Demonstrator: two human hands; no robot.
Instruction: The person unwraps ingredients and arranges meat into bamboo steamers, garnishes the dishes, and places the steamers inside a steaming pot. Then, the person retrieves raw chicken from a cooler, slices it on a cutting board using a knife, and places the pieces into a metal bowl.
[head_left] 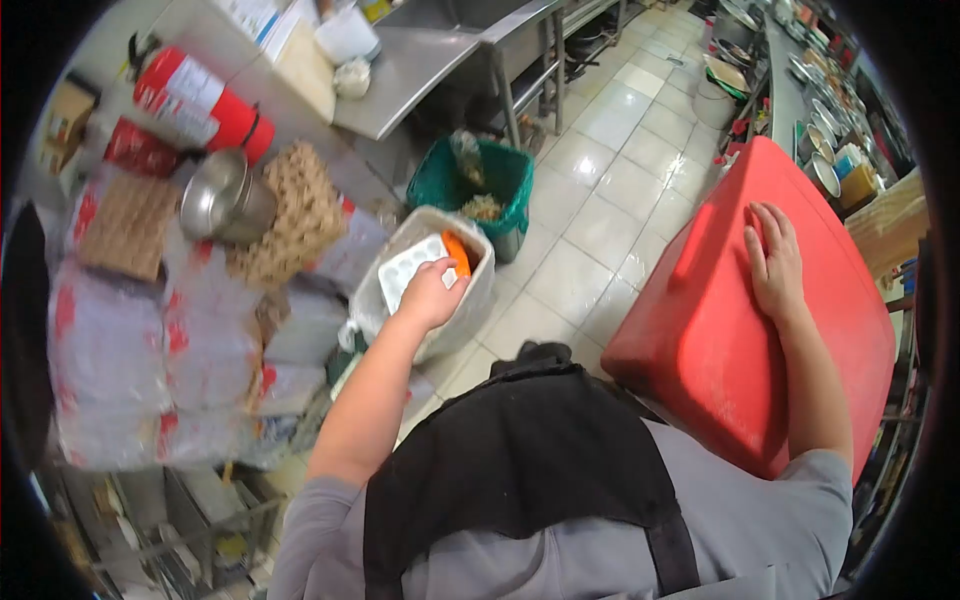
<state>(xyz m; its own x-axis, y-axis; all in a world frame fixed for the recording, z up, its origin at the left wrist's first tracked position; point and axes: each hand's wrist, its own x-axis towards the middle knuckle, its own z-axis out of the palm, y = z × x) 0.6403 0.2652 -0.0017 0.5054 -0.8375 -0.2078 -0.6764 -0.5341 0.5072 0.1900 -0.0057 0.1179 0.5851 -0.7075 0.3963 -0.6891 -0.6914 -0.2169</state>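
My left hand [432, 297] reaches into a pale, plastic-lined bin [470, 318], its fingers bent over a white egg carton [402, 275] with rounded bumps. An orange piece [456, 252] lies against the carton, right by my fingertips; whether it is part of it I cannot tell. Flat on the top of a big red plastic container [690, 300] rests my right hand [775, 262], fingers stretched out and holding nothing.
Behind the pale bin stands a green-lined bin [520, 190] with scraps. Wrapped packs [110, 330] are piled on the left, bearing a metal pot [228, 200] and cardboard egg trays [305, 215]. A fire extinguisher [200, 100] and steel sink counter [405, 85] are behind. Floor tiles [570, 250] look wet.
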